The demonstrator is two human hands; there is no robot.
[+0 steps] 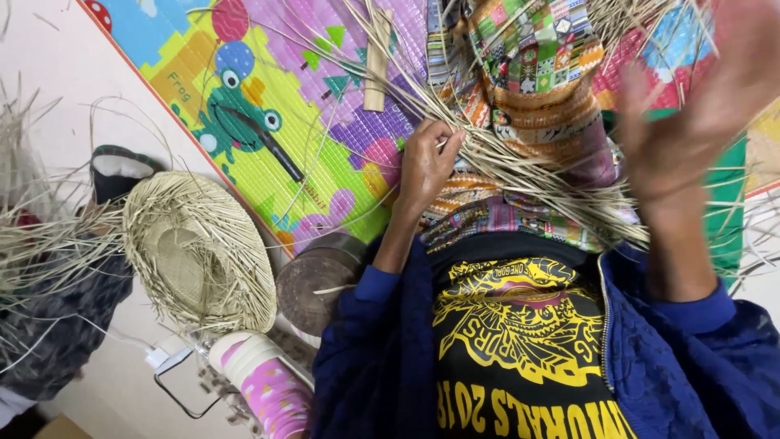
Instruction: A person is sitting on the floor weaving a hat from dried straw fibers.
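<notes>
My left hand (426,162) is closed around thin pale straw strands (520,167) that fan out across my lap and over the patterned cloth (536,73) on my legs. Raised close to the camera and blurred, my right hand (699,106) has its fingers spread and I see nothing in it. Long loose straws run from the bundle toward the upper left and right. I wear a blue jacket over a black shirt with yellow print.
A half-woven straw hat (199,256) lies on the floor to my left, beside a round dark tin (317,280) and a pink-and-white cup (264,382). A colourful play mat (276,106) covers the floor ahead, with a small wooden stick (377,65) on it. More straw (36,236) is piled far left.
</notes>
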